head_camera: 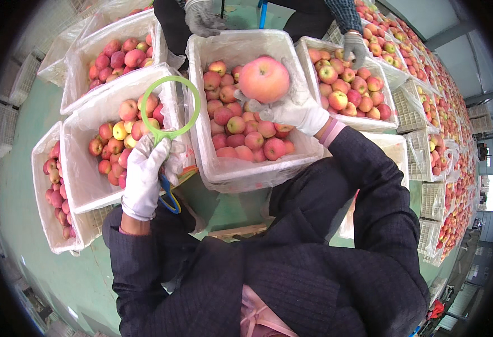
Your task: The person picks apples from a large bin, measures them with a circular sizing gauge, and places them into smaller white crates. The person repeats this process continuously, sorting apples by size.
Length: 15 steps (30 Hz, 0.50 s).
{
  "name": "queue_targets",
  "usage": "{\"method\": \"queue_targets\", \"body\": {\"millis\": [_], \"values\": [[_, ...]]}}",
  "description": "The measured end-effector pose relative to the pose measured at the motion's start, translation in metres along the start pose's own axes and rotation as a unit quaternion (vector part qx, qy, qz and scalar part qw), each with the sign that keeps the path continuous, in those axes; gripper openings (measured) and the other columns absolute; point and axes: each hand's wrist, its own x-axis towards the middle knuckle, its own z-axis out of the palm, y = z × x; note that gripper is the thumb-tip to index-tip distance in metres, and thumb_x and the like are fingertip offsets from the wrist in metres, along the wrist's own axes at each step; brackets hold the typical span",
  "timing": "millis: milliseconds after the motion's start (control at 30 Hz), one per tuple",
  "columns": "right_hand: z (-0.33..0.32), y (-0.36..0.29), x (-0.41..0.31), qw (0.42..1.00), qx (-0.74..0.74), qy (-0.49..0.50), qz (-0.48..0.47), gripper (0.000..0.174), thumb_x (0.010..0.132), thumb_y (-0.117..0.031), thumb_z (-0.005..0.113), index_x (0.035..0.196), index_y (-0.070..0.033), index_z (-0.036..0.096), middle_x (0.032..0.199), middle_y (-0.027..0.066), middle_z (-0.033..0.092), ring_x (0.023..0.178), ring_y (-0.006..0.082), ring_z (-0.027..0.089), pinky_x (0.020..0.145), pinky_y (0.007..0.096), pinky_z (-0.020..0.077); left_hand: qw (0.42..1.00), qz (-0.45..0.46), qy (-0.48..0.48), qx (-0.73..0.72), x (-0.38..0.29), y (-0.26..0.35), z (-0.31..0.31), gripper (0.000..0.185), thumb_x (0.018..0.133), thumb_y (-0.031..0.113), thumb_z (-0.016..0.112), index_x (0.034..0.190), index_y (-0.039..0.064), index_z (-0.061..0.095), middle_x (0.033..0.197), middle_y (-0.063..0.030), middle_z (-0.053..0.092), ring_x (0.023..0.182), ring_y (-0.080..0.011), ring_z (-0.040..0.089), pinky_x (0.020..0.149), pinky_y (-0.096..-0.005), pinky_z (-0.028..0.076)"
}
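Note:
In a white glove, my left hand [147, 172] grips the handle of a green ring gauge [196, 101], its hoop standing up in front of the crate on the left. Blue and orange-yellow loops [171, 196] hang below the same hand. My right hand [299, 109], also gloved, holds a large pinkish-red apple [264, 80] from beneath. That apple is above the middle plastic-lined crate [246, 177], where many red and yellow-red apples [254, 140] lie. Beneath the hoop, the left crate [84, 177] holds more apples [114, 145].
Across from me, a co-worker's grey-gloved hand [203, 19] is by the middle crate's far rim; another gloved hand [354, 48] reaches over the right crate [370, 122]. Another apple crate [40, 177] stands far left. Stacked apple crates [434, 189] line the right side. Green floor [40, 269] surrounds them.

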Motion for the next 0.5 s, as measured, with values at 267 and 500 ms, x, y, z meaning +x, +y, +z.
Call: {"method": "queue_targets", "body": {"millis": [267,500], "values": [[0.055,-0.047,-0.009,0.913,0.402,0.006,0.066,0.071,0.083,-0.049,0.067,0.137,-0.011,0.039,0.136,0.0147,0.046,0.123,0.0387,0.045,0.095,0.0575,0.0443,0.997,0.073,-0.002,-0.009,-0.001,-0.011,0.003,0.021,0.096,0.021,0.053,0.106,0.003,0.058,0.078,-0.0022,0.063,0.050,-0.0049,0.051,0.045,-0.0172,0.041],[0.114,-0.038,-0.047,0.997,0.013,0.044,0.055,0.076,0.078,-0.025,0.074,0.139,-0.006,0.033,0.133,0.0112,0.046,0.124,0.0237,0.046,0.102,0.0388,0.0409,0.999,0.047,-0.012,0.010,-0.004,-0.012,-0.006,0.021,0.098,0.021,0.050,0.106,0.004,0.058,0.067,-0.0017,0.059,0.049,-0.0057,0.051,0.044,-0.0172,0.040]]}}
